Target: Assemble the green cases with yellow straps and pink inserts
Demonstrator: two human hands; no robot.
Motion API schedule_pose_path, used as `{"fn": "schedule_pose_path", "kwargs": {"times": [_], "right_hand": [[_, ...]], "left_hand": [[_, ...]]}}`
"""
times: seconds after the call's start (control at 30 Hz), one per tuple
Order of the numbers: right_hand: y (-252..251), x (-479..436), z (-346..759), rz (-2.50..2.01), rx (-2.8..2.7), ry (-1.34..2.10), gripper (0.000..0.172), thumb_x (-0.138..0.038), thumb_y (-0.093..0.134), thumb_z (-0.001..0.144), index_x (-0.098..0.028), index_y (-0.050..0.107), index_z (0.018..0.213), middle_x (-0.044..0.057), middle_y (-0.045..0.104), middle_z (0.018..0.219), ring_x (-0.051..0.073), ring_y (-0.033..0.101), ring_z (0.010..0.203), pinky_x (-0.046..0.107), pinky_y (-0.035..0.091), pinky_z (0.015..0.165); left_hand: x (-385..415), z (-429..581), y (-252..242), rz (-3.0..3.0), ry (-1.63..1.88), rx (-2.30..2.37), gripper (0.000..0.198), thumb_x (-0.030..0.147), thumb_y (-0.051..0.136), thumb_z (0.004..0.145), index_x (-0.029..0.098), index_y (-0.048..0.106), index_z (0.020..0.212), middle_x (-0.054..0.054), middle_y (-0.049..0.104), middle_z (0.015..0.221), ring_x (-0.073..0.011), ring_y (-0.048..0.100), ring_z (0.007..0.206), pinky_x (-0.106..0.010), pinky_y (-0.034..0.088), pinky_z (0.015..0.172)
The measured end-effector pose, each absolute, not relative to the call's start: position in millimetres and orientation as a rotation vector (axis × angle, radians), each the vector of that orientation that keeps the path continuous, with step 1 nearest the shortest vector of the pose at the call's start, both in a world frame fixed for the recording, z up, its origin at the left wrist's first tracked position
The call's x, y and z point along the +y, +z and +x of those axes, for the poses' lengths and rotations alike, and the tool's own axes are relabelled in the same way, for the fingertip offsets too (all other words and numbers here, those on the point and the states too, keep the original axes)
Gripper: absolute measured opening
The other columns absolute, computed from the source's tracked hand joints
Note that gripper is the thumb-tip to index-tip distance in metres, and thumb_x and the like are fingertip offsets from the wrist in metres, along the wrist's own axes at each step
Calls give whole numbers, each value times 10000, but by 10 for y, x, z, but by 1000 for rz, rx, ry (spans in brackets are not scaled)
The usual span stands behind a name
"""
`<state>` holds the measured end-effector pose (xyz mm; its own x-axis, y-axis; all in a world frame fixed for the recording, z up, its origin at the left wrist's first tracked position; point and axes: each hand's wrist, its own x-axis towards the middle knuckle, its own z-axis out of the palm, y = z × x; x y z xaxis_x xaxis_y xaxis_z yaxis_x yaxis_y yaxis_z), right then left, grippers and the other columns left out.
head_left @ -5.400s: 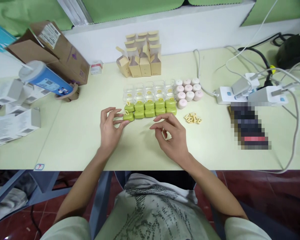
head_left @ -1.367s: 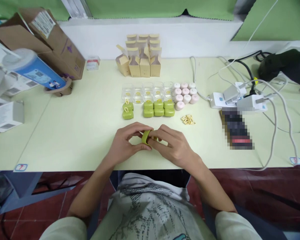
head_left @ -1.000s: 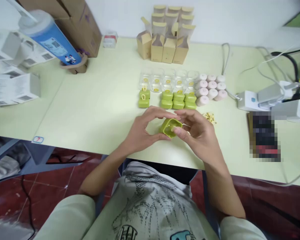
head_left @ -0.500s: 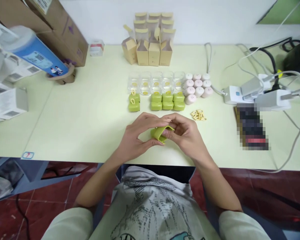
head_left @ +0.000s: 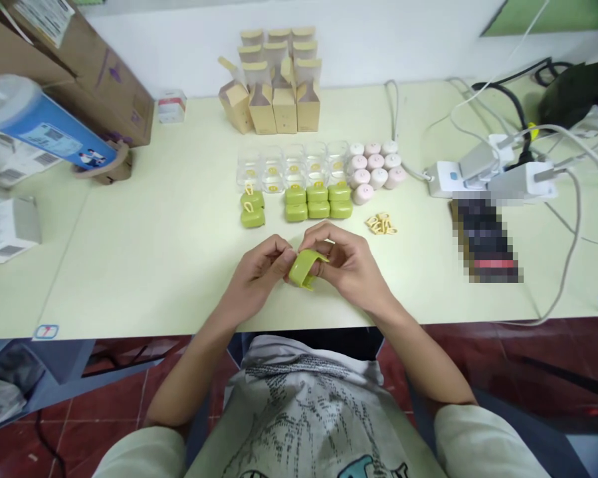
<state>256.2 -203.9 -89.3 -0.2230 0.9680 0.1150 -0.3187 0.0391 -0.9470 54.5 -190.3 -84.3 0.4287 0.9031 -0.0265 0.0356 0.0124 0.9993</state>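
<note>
In front of the clear trays, the left hand pinches a green shell while the right hand grips its open side; touching or just before those trays, two looped green pieces look done, six plain green pieces seem left

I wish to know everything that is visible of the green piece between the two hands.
The green piece is a small, glossy, yellow-green shell, plastic by its look, with rounded edges and a hollow inside. It is tilted over the near part of the table, its open side facing the right hand. The right thumb reaches into the opening. The left hand has its fingers closed at the opposite end; exactly what they pinch is hidden, as is most of the interior.
</note>
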Motion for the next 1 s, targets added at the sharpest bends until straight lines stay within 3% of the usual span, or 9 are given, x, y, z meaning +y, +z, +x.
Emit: {"fn": "schedule_pose_path", "kwargs": {"times": [0.23, 0.5, 0.67, 0.8, 0.9, 1.0], "right_hand": [[-819, -2077, 2620, -776, -1170, 1522, 349, -293, 1057, 804, -218, 768, 983, -4, 664, 1019, 131, 699, 881, 249, 620, 757], [-781, -2095, 2571, -801, -1122, 1583, 354, -333, 1061, 806, -227, 771, 978, 6, 675, 993, 145, 701, 847, 261, 626, 685], [-854, -2091, 2534, -826, -1097, 1622, 393, -310, 1065, 795, -241, 728, 987, -29, 691, 884, 143, 706, 783, 267, 621, 675], [-858, -2083, 2610, -858, -1262, 1458, 297, -289, 976, 895, -259, 781, 1118, 15, 763, 1077, 173, 763, 985, 302, 646, 823], [-814, -2083, 2657, -890, -1526, 1284, 369, -275, 949, 910, -281, 814, 1254, 61, 777, 1248, 211, 755, 1147, 340, 650, 916], [-810, -2106, 2633, -966, -1609, 1179, 293, -319, 924, 951, -260, 822, 1218, 87, 792, 1268, 205, 771, 1055, 346, 668, 852]], "left_hand": [[-1955, 578, -876, 1384, 975, 940, 442, 586, 755, 1068, 200, 638, 886, 17, 557, 791, -123, 481, 704, -271, 395, 647], [-1946, 567, -853, 1387, 1032, 967, 487, 636, 776, 1039, 194, 644, 882, 20, 572, 786, -117, 484, 698, -273, 392, 648], [-1910, 567, -878, 1299, 971, 951, 531, 689, 785, 1008, 203, 628, 861, 30, 557, 726, -114, 488, 645, -256, 405, 602], [-1861, 555, -896, 1372, 1021, 1020, 549, 720, 754, 1013, 210, 625, 857, 25, 587, 737, -119, 538, 655, -247, 450, 601], [-1835, 501, -873, 1499, 1079, 1091, 454, 619, 755, 1045, 210, 645, 879, 15, 648, 798, -120, 606, 708, -232, 485, 621], [-1852, 461, -857, 1684, 1127, 1140, 289, 411, 741, 1074, 211, 656, 884, 23, 672, 822, -109, 632, 737, -215, 491, 641]]}}
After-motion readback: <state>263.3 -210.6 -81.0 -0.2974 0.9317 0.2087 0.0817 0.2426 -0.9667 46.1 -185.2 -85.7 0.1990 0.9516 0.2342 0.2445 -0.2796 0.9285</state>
